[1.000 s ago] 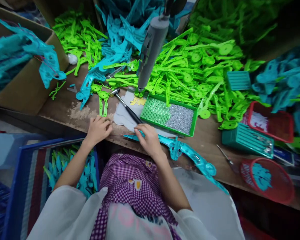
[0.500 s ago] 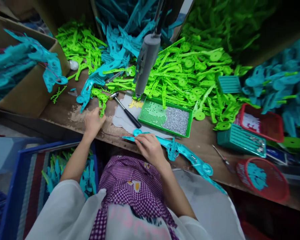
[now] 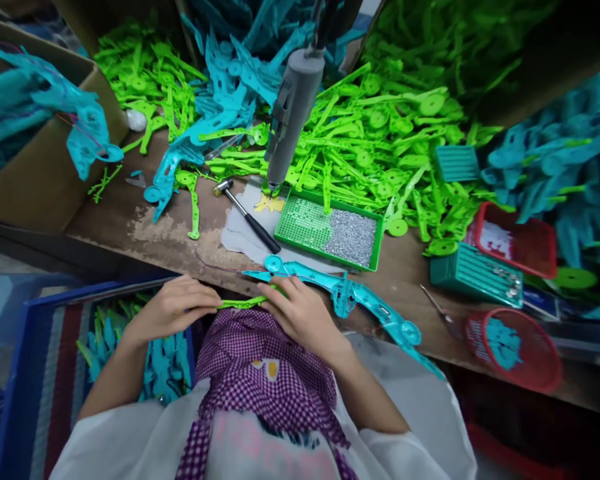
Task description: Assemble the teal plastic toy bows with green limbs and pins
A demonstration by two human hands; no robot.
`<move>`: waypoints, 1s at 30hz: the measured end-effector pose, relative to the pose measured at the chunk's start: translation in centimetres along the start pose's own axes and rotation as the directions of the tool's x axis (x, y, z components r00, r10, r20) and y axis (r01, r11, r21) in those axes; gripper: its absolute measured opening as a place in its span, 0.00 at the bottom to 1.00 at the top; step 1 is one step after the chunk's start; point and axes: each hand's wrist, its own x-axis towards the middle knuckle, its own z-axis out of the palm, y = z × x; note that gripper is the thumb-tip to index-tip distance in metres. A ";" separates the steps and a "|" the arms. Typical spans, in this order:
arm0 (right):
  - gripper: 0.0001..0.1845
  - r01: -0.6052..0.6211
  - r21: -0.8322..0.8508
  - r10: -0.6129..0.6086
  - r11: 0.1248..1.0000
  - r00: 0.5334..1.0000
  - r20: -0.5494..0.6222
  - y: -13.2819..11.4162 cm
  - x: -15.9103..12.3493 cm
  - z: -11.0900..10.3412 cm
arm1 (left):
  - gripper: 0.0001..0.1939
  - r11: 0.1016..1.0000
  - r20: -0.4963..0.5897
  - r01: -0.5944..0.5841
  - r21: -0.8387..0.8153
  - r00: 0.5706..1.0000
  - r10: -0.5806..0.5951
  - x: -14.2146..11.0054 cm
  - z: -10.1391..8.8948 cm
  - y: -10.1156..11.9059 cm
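Note:
My left hand (image 3: 173,308) pinches one end of a thin green plastic strip (image 3: 243,303) at the table's near edge. The strip runs across to my right hand (image 3: 303,310), whose closed fingers hold the strip's other end and rest on a long teal plastic toy frame (image 3: 350,297). The frame lies along the wooden table (image 3: 145,230) edge, stretching off to the right. A small hammer (image 3: 245,215) lies just beyond on a grey mat.
A grey hanging screwdriver (image 3: 290,120) points down at a green tray of small screws (image 3: 330,230). Piles of green parts (image 3: 380,147) and teal parts (image 3: 230,73) cover the back. Red baskets (image 3: 517,343), a teal basket (image 3: 475,277) and a blue crate (image 3: 25,380) stand around.
My left hand picked a green strip from the table and drew it back to the near edge. My right hand shifted on the teal frame and took the strip's other end.

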 end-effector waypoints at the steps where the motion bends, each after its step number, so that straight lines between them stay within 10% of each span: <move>1: 0.14 -0.017 0.049 0.015 0.999 0.999 0.042 -0.2 -0.9 -0.1 | 0.09 1.000 0.009 -0.011 0.015 1.000 0.011 0.2 0.1 0.0; 7: 0.03 -0.268 0.395 0.320 0.879 0.945 -0.071 -1.7 -2.0 0.7 | 0.14 0.995 -0.134 0.058 0.085 0.990 -0.046 4.0 0.1 -2.4; 11: 0.05 -0.341 0.515 0.510 0.787 0.829 -0.231 -1.8 1.0 3.5 | 0.26 0.900 -0.471 0.350 -0.259 0.768 -0.434 6.0 2.1 -3.6; 15: 0.10 -0.317 0.500 0.470 0.806 0.856 -0.216 -2.1 2.5 5.2 | 0.31 0.588 -0.153 0.337 -0.736 0.762 -0.629 5.6 7.2 -2.2; 19: 0.16 -0.229 0.344 0.297 0.911 0.941 -0.160 -0.8 1.1 4.4 | 0.28 0.367 -0.101 0.297 -0.882 0.640 -0.762 5.3 9.9 -2.2; 30: 0.15 -0.345 0.007 0.343 0.939 0.930 -0.135 4.4 0.5 3.8 | 0.33 0.409 -0.131 0.314 -0.857 0.634 -0.762 11.1 8.7 -7.8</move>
